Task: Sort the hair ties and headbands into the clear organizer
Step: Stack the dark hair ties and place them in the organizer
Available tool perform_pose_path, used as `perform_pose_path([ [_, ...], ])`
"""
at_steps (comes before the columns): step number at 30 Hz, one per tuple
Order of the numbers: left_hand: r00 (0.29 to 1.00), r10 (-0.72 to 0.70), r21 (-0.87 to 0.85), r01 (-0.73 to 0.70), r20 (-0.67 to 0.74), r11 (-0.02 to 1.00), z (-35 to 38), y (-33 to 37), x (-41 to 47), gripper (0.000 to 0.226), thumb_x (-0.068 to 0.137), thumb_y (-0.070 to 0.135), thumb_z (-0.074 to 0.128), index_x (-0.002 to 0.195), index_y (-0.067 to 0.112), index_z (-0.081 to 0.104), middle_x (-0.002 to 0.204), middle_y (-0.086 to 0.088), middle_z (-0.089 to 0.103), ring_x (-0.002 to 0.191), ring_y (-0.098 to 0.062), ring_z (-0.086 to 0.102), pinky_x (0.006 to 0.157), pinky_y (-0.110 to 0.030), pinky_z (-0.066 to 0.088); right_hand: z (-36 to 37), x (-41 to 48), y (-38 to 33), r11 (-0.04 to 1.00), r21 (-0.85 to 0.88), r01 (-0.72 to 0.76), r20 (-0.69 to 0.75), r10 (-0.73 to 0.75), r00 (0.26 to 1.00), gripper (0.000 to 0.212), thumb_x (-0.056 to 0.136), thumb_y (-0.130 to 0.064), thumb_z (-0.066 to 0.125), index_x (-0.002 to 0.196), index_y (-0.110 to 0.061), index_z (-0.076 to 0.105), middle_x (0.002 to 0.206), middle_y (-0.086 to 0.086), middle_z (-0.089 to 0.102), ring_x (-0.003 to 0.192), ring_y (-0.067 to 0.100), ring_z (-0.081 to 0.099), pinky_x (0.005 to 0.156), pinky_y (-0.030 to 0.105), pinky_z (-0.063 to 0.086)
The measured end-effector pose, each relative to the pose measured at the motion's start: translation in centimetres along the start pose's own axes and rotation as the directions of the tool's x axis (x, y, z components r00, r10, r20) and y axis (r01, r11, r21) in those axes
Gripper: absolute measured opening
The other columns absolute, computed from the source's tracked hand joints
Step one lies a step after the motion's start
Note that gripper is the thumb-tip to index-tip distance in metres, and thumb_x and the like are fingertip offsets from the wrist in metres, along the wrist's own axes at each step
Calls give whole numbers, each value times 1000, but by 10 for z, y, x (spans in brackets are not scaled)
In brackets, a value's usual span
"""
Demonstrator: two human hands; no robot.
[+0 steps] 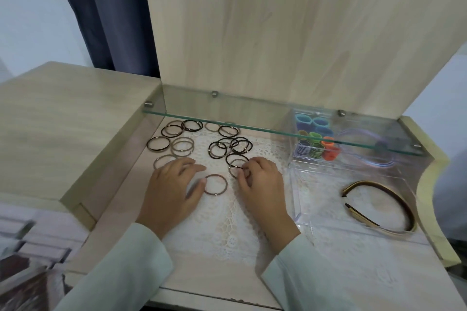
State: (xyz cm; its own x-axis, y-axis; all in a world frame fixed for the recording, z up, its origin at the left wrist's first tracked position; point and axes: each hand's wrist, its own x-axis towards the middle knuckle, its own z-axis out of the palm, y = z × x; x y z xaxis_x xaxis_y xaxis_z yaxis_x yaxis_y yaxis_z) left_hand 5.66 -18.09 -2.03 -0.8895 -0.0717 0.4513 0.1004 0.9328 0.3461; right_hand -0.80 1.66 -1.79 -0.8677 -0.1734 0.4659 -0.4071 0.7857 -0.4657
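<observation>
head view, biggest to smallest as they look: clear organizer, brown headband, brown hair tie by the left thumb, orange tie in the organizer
1. clear organizer
2. brown headband
3. brown hair tie
4. orange tie; it sits farther back, so less sure

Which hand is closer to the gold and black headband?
Right. The right hand, pinching a hair tie, is left of the headband; the left hand rests farther left, beyond the right one.

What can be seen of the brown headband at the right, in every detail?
The headband is a thin open arc, dark brown outside with a gold-tan edge, and looks rigid. It seems to lie flat in the front compartment of the clear organizer, open ends pointing left. The left hand and the right hand are well apart from it.
</observation>
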Motion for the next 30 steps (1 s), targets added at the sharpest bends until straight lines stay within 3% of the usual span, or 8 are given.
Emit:
perform_pose_path([
  [5, 968, -237, 145, 247, -81, 958, -3, 3, -4, 45, 87, 42, 39, 116, 21, 66, 120, -3, 62, 111, -26, 58, 87, -42, 43, 3, -1, -5, 995, -50, 83, -35, -85, 996, 19, 86, -36, 64, 90, -19, 68, 100, -4, 61, 97, 18, 52, 81, 35, 44],
  [8, 952, -297, 183, 305, -68, 935, 0, 2, -4, 51, 85, 42, 39, 120, 16, 65, 124, -5, 61, 113, -28, 57, 89, -44, 44, 5, -4, -2, 983, -100, 153, -26, -157, 987, 15, 83, -34, 69, 88, -20, 68, 100, -4, 61, 98, 19, 53, 80, 35, 44],
  [16, 969, -243, 159, 245, -34, 956, 1, 1, -5, 48, 83, 39, 41, 116, 21, 71, 121, -3, 62, 111, -26, 59, 87, -44, 46, 5, -5, -2, 984, -66, 166, -20, -168, 986, 7, 81, -16, 66, 87, -15, 65, 99, -3, 60, 99, 20, 53, 80, 35, 45],
  [21, 987, -140, 73, 146, -78, 987, -1, 4, -5, 38, 83, 34, 42, 103, 28, 75, 113, 10, 68, 104, -16, 64, 92, -40, 42, 3, -5, -3, 995, -84, 59, -45, -63, 997, 10, 79, -24, 63, 85, -17, 60, 98, -4, 57, 99, 19, 48, 83, 34, 39],
  [25, 990, -7, 24, 11, -144, 1000, -3, 8, -5, 26, 83, 27, 47, 90, 30, 72, 98, 18, 70, 89, -10, 67, 90, -40, 42, 3, -5, -3, 989, -126, 72, -23, -76, 997, 16, 80, -34, 61, 87, -20, 64, 101, -5, 57, 103, 19, 47, 85, 36, 38],
  [27, 985, -20, 38, 27, -171, 999, -4, 8, -4, 26, 83, 26, 48, 93, 29, 72, 101, 15, 69, 90, -13, 66, 88, -40, 43, 3, -5, -3, 991, -120, 66, -20, -69, 997, 15, 80, -34, 63, 87, -20, 66, 101, -5, 57, 104, 20, 47, 86, 36, 38],
  [30, 972, -168, 47, 178, -163, 983, -5, 1, -3, 32, 84, 24, 46, 107, 26, 68, 114, 4, 62, 98, -23, 62, 83, -41, 47, 3, -5, -2, 994, -69, 80, -28, -82, 996, 12, 79, -30, 66, 85, -19, 67, 101, -4, 58, 105, 21, 47, 85, 37, 40],
])
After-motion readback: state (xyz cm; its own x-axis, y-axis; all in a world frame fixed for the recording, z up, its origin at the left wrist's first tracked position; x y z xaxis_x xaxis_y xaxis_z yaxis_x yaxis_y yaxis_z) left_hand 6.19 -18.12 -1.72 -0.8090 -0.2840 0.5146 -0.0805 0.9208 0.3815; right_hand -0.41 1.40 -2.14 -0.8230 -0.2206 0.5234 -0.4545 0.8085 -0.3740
